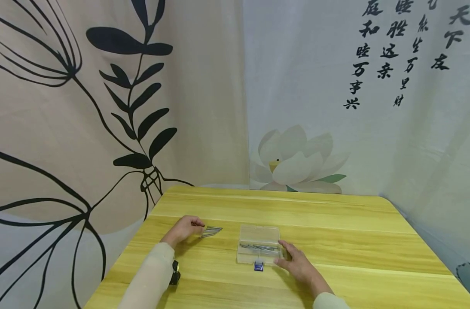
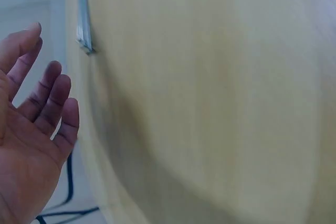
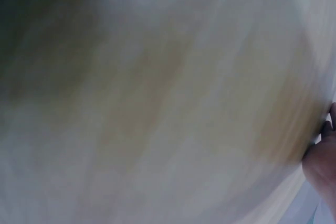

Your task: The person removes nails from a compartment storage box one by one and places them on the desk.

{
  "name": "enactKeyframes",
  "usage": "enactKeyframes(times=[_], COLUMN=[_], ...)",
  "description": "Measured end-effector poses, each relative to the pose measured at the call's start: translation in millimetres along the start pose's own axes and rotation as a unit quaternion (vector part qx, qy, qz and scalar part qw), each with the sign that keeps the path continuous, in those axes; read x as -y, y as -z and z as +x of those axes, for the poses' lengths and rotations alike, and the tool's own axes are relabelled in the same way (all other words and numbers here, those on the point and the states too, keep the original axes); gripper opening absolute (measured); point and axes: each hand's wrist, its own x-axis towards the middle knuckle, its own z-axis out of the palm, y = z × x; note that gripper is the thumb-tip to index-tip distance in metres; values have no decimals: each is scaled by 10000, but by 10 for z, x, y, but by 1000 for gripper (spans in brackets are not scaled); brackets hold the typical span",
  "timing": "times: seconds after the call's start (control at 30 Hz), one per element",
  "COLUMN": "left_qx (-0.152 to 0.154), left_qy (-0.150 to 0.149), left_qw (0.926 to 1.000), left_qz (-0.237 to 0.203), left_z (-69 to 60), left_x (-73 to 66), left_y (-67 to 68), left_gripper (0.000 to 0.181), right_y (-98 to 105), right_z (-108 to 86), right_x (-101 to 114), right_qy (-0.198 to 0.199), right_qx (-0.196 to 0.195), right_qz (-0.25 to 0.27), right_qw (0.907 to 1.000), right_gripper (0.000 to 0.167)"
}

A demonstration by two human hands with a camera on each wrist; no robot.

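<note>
A small pile of thin silver nails (image 1: 212, 231) lies on the table at the left. My left hand (image 1: 187, 229) is beside them; in the left wrist view the hand (image 2: 39, 108) has its fingers loosely bent, apart from the nails (image 2: 84, 22). A clear plastic box (image 1: 260, 232) stands with its lid raised at the back, and several more nails (image 1: 260, 247) lie inside. My right hand (image 1: 298, 264) holds the box's right side, thumb at the front corner and fingers farther back. In the right wrist view only part of that hand (image 3: 321, 158) shows, at the blurred right edge.
A blue clasp or tag (image 1: 259, 266) sits at the box's front edge. The yellow wood-grain table (image 1: 355, 240) reaches back to a printed curtain (image 1: 208, 107). A black device (image 1: 175, 273) is strapped to my left wrist.
</note>
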Motion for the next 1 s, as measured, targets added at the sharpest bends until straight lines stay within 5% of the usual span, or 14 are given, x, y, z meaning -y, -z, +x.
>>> enactKeyframes(times=[0.23, 0.57, 1.0], left_qx=[258, 784, 1140], left_qy=[-381, -943, -1257], left_qw=[9989, 9922, 9854], left_qz=[-6, -217, -158], left_z=[102, 201, 263], left_x=[-311, -765, -1044], left_y=[-69, -361, -754], left_gripper=[21, 17, 19], right_y=[14, 20, 20], right_z=[13, 26, 0], right_x=[-3, -8, 14], right_qy=[-4, -36, -59], right_qx=[-60, -91, -77], right_qz=[2, -16, 26], right_qw=[10000, 10000, 9999], right_gripper=[67, 68, 74])
